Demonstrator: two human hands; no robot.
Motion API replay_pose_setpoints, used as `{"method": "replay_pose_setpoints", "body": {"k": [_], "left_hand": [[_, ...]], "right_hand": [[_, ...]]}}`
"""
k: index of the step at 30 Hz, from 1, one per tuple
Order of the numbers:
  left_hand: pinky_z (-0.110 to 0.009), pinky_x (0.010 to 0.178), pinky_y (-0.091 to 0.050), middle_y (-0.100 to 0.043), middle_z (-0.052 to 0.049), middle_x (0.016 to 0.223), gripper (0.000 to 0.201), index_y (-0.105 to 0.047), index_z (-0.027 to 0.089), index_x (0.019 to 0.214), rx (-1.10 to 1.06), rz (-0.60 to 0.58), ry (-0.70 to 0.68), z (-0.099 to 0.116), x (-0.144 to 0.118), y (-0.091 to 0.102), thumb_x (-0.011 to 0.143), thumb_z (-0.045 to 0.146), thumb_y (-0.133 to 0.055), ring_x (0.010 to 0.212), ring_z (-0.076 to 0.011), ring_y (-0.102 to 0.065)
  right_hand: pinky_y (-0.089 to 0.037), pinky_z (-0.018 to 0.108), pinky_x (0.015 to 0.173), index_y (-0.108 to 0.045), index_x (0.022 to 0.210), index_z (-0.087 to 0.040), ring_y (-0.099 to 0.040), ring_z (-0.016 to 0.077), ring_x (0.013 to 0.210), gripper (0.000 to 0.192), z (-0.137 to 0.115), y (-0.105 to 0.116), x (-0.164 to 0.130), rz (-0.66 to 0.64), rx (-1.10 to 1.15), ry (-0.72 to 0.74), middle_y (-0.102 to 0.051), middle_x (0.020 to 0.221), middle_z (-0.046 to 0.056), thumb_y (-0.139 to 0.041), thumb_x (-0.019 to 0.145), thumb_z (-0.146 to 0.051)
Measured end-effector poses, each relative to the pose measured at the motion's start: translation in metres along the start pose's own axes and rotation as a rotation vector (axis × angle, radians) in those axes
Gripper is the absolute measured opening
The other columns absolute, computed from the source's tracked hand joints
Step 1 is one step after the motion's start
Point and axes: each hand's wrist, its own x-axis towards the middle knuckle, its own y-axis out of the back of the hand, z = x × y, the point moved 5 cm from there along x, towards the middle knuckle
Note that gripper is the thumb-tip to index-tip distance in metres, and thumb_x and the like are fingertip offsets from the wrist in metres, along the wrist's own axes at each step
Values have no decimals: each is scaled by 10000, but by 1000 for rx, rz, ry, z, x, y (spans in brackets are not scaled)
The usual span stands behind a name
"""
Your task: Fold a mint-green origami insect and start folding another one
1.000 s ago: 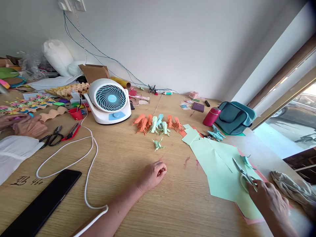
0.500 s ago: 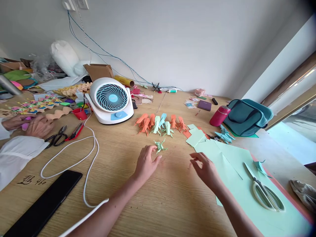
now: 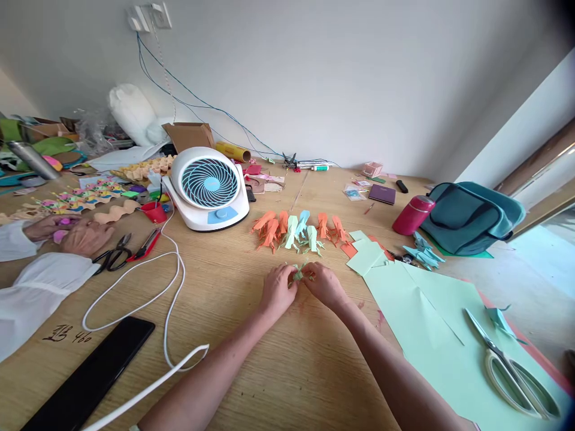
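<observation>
A small light-green folded paper figure [image 3: 300,272] lies on the wooden table [image 3: 251,353], and both my hands pinch it. My left hand [image 3: 278,290] grips its left side, my right hand [image 3: 324,285] its right side. Just beyond stands a row of folded paper figures [image 3: 299,227] in orange, light green and light blue. Most of the green figure is hidden by my fingers.
Light-green paper sheets [image 3: 431,323] with white scissors [image 3: 512,368] lie at right. A white fan [image 3: 209,187], white cable [image 3: 153,287], black phone [image 3: 90,380], red bottle [image 3: 413,214] and teal bag [image 3: 471,218] stand around. Another person's hands [image 3: 74,233] work at left beside black scissors [image 3: 112,256].
My right hand left the scissors on the green sheet and crossed left to the small green figure. My left hand moved forward to it; both now pinch it.
</observation>
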Motion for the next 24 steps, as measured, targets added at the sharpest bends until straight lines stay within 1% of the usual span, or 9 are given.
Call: {"method": "replay_pose_setpoints", "body": {"k": [5, 12, 16, 20, 22, 24], "left_hand": [[-331, 774, -453, -686, -45, 906, 201, -659, 199, 907, 18, -14, -5, -3, 3, -3, 776, 46, -656, 829, -213, -620], [-341, 771, -434, -692, -40, 930, 191, -695, 220, 906, 65, -15, -25, -5, 2, -4, 774, 83, -701, 867, -234, -593], [-345, 761, -415, -695, -40, 950, 188, -707, 234, 904, 98, -17, -39, -6, 1, -4, 772, 99, -714, 878, -244, -571], [-342, 742, -394, -699, -30, 952, 175, -705, 238, 907, 119, -4, -52, -4, -1, -4, 783, 114, -710, 870, -243, -558], [-341, 744, -388, -702, -24, 946, 166, -701, 238, 913, 120, 16, -61, -2, -2, -2, 796, 121, -700, 873, -240, -554], [-344, 761, -386, -704, -21, 945, 150, -696, 236, 923, 114, 42, -75, 2, -4, 2, 810, 138, -694, 888, -237, -552]], "right_hand": [[-461, 259, 738, -700, 857, -232, -665, 184, 818, 178, 2, -5, 4, -3, -6, -47, -713, 879, 28, -601, 780, -105], [-446, 258, 687, -720, 823, -253, -664, 185, 772, 141, 9, -8, 11, -16, 13, -102, -725, 806, -1, -637, 770, -152], [-453, 260, 697, -710, 809, -237, -652, 182, 779, 124, 12, -10, 11, -8, 15, -116, -705, 858, 16, -661, 746, -142], [-466, 264, 700, -689, 811, -228, -641, 165, 741, 100, 11, -11, 10, 21, 27, -111, -670, 875, 19, -669, 754, -149], [-482, 261, 705, -674, 844, -223, -643, 154, 729, 116, 9, -9, 8, 48, 42, -106, -659, 894, 20, -672, 756, -147], [-504, 259, 714, -655, 927, -216, -656, 147, 749, 159, 9, -2, 0, 88, 60, -102, -654, 965, 36, -668, 775, -173]]}}
